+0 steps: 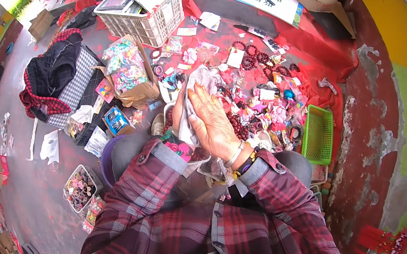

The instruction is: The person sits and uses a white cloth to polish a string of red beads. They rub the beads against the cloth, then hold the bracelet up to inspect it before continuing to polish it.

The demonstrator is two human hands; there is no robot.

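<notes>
A pale grey cloth is pressed between my two palms in front of my knees. My right hand lies over it with fingers stretched together, pointing away and to the left; a light bracelet is at its wrist. My left hand stands on the cloth's other side, mostly hidden, with only its edge showing. Just beyond and to the right of the hands spreads a heap of small hair accessories in pink, red and other colours. Strings of dark red beads lie at its far side.
A green plastic basket stands at the right near the wall. On the left are an open carton of colourful packets and a chair with a dark jacket. A white crate stands farther back; a small basket sits lower left.
</notes>
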